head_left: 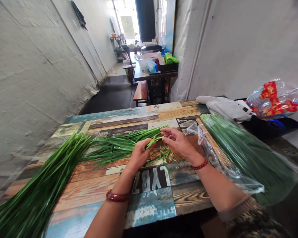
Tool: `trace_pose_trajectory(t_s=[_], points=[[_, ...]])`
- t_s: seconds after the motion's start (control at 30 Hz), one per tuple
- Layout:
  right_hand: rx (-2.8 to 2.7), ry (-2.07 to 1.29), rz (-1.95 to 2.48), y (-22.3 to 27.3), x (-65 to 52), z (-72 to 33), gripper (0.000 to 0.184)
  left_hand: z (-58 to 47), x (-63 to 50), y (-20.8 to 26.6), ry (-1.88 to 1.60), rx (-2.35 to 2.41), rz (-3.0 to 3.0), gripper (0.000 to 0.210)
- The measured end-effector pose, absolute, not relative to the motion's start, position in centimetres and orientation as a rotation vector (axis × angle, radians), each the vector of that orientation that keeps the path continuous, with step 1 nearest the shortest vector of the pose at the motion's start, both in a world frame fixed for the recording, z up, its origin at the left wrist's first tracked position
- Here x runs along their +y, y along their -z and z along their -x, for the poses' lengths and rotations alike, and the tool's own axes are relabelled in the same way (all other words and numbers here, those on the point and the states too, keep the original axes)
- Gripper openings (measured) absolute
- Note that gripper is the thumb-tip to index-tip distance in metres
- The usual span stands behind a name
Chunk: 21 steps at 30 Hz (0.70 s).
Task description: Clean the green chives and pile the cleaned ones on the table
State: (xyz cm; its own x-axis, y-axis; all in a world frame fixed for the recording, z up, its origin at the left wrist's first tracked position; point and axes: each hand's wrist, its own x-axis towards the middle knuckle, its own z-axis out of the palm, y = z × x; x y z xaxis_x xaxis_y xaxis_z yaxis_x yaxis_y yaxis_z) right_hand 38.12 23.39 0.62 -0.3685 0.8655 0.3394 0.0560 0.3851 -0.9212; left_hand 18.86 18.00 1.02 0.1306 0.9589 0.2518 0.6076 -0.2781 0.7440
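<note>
My left hand is closed around the pale ends of a few garlic chives over the middle of the table. The fingers of my right hand pinch the tips of those same stalks. Just beyond my hands lies a loose pile of chives, its pale ends towards the right. Below and between my hands are small trimmed scraps. A long bundle of chives stretches along the table's left side and over its near edge.
To the right, a clear plastic bag holds more chives, beside a bundle of thin wooden sticks. Behind it are a white cap and a red-and-clear plastic package. A second table and a bench stand farther back.
</note>
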Motion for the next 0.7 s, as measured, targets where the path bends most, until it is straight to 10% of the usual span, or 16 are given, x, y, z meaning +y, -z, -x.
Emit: trace_pose_trajectory(t_s=[0.47,0.7], points=[[-2.07,-0.316,0.866,-0.2,22.2,-36.9,0.052,-18.5,18.5,0.5,-0.822,1.587,-2.26,0.016],[-2.184,-0.416,0.886,-0.3,24.0,-39.2,0.015,-17.4,18.0,0.3,-1.084,1.808,-2.412,0.022]])
